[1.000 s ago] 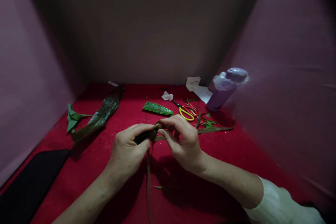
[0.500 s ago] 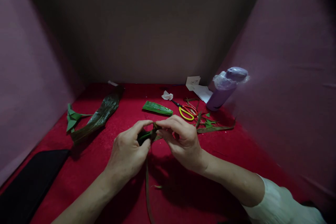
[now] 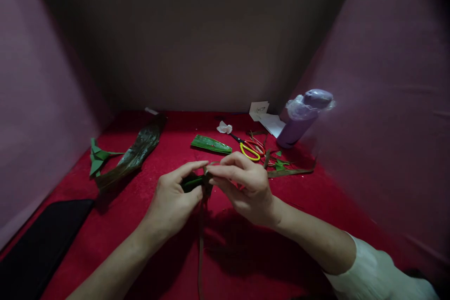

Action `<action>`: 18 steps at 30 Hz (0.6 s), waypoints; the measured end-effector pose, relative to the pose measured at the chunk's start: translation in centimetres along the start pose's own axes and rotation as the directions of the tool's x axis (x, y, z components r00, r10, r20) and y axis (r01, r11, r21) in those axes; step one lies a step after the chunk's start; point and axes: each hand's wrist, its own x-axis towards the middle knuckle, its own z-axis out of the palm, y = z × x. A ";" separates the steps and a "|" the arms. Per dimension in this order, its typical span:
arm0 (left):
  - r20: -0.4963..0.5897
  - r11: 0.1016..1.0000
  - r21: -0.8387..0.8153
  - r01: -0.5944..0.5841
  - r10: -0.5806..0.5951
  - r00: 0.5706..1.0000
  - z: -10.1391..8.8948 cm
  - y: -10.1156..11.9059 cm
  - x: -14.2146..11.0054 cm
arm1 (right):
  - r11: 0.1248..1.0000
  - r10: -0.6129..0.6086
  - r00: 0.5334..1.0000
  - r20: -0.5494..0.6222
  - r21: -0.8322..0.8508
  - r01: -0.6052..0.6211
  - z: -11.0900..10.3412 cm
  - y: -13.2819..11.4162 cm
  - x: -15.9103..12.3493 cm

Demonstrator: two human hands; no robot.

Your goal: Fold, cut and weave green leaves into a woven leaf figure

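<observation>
My left hand [image 3: 176, 197] is closed around a folded green leaf [image 3: 192, 182], which its fingers partly cover. Opposite it, my right hand [image 3: 248, 187] pinches a narrow brownish leaf strip [image 3: 206, 173] against the end of the folded leaf. A long end of strip [image 3: 200, 253] hangs from between the hands toward the front edge. How the strip is wound there is partly hidden by the fingertips. Beyond the hands lies a flat cut piece of green leaf [image 3: 211, 144], with scissors [image 3: 250, 151] with yellow and red handles to its right.
At the left lie a folded green leaf figure [image 3: 98, 157], a long dark leaf [image 3: 137, 152] and a black flat object [image 3: 45, 243]. A purple bottle [image 3: 297, 126] wrapped in plastic, white cards [image 3: 270, 124], crumpled tissue [image 3: 224, 127] and leaf scraps [image 3: 281, 164] are at the back right.
My right hand has shifted slightly right, its fingers raised and straighter at the strip. The hanging strip end has swung a little to the right. My left hand stays nearly in place.
</observation>
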 end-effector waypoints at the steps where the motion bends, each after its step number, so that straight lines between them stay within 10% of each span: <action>1: 0.023 0.993 -0.109 0.048 -0.046 0.999 -0.1 0.2 0.1 | 0.997 0.050 0.998 -0.034 0.068 -0.048 -0.1 0.0 0.1; 4: 0.061 0.935 -0.324 0.143 -0.131 0.990 -0.4 0.7 0.2 | 0.943 0.290 0.953 -0.089 0.199 -0.268 -0.2 0.2 0.4; 7: 0.045 0.909 -0.398 0.122 -0.113 0.993 -0.7 0.8 0.3 | 0.813 0.465 0.876 0.127 0.330 -0.480 -0.2 0.8 0.7; 11: 0.080 0.891 -0.448 0.075 -0.043 0.996 -0.9 0.6 0.2 | 0.562 0.467 0.787 0.403 0.552 -0.616 -0.3 0.9 1.2; 18: 0.110 0.884 -0.467 0.001 0.056 0.992 -0.8 1.3 -0.1 | 0.344 0.437 0.705 0.558 0.621 -0.705 -1.5 -0.4 1.8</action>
